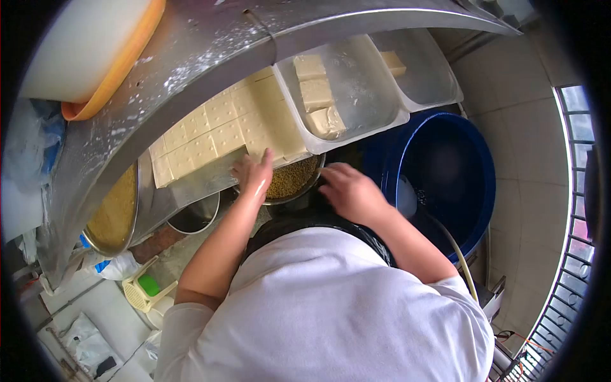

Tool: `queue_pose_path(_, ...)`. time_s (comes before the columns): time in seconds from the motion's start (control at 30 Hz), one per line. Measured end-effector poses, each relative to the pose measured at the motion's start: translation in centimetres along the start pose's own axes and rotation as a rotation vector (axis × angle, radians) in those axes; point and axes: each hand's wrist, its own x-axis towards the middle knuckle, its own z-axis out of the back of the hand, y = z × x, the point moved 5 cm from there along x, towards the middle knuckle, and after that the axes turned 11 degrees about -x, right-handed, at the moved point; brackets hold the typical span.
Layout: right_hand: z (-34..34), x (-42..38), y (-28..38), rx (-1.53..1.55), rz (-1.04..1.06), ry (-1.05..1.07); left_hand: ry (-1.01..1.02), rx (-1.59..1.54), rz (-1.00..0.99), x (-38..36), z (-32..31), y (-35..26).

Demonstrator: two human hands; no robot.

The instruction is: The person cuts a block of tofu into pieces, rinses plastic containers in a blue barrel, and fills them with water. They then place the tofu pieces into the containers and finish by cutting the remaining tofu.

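A large slab of pale tofu, scored into squares with small dimples, lies on a metal surface in front of me. A corner of the slab's front row is gone. My left hand is at the front edge beside that gap, fingers apart, fingertips at or just over the tofu; contact is hard to judge. Wet shine shows on its wrist. My right hand hovers by the right rim of a metal bowl of soybeans, its fingers loosely bent, apart and slightly blurred. Nothing shows in either hand.
A translucent tub with several tofu blocks stands beyond the slab; another tub holds one piece. A blue barrel with a hose is at right. A metal shelf overhangs the slab. A steel pot stands below left.
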Motion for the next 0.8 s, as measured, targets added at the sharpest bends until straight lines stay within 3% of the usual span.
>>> queue_pose_path(0.1, -4.7, 2.0, 1.3, -0.124, 0.091, 0.116, -0.072, 0.005, 0.136, -0.6, -1.0, -1.6)
queue_pose_path(0.17, -6.7, 3.0, 1.2, -0.227, 0.121, 0.173, 0.186, -0.680, 0.194, -1.1, -1.8, -2.9)
queue_pose_path(0.2, -7.6, 3.5, 0.7, -0.263, 0.114, 0.206, 0.219, -0.829, 0.176, -1.1, -2.1, -3.4)
queue_pose_path(0.37, -9.9, 3.9, -0.8, -0.396, 0.091, 0.259, 0.175, -0.901, 0.419, 0.0, -1.1, -2.5)
queue_pose_path(0.43, -9.9, 4.0, -0.9, -0.356, 0.018, 0.356, 0.143, -1.140, 0.536, 0.0, -0.7, -2.5)
queue_pose_path(0.47, -9.8, 4.0, -0.9, -0.358, 0.015, 0.356, 0.129, -1.050, 0.668, 0.5, -0.7, -1.7)
queue_pose_path(0.6, -9.7, 3.7, -1.0, -0.342, 0.013, 0.372, 0.199, -1.033, 0.639, 1.5, -2.1, -0.7)
queue_pose_path(0.67, -9.8, 3.6, -1.0, -0.343, 0.011, 0.370, 0.312, -0.930, 0.464, 1.9, -3.0, -0.5)
queue_pose_path(0.8, -9.8, 3.6, -1.1, -0.320, 0.006, 0.378, 0.322, -0.931, 0.293, 1.6, -2.1, 0.2)
